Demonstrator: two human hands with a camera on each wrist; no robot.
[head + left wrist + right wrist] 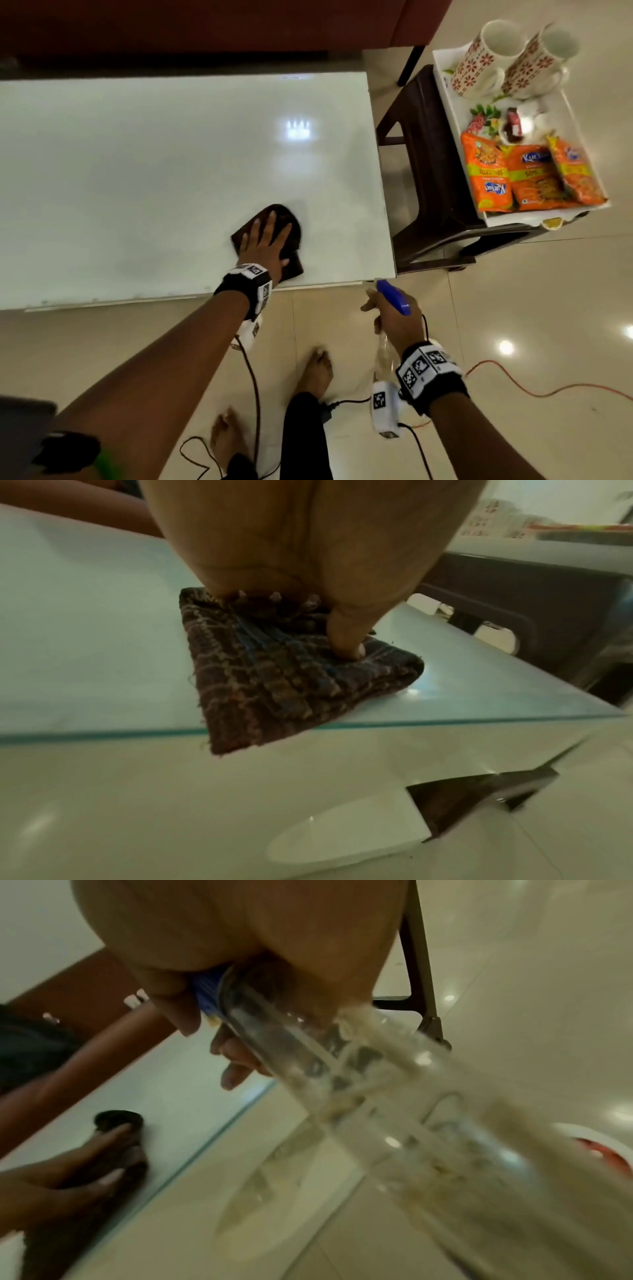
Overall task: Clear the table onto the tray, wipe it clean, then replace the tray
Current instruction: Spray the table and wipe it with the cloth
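My left hand (265,238) lies flat with spread fingers on a dark brown folded cloth (291,222) near the front right of the white glass table (154,164). In the left wrist view the thumb (346,634) presses the checked cloth (274,685), whose corner overhangs the table's front edge. My right hand (394,318) grips a clear spray bottle with a blue trigger head (394,296), held off the table's front right corner over the floor. The right wrist view shows fingers (178,1007) curled round the clear bottle (342,1069). The white tray (579,113) sits on a stool to the right.
The tray holds two flowered mugs (483,58), orange snack packets (489,174) and small wrappers. The dark brown stool (421,171) under it stands beside the table's right edge. A red-brown sofa (205,27) runs behind the table. Cables (534,389) trail on the tiled floor by my bare feet.
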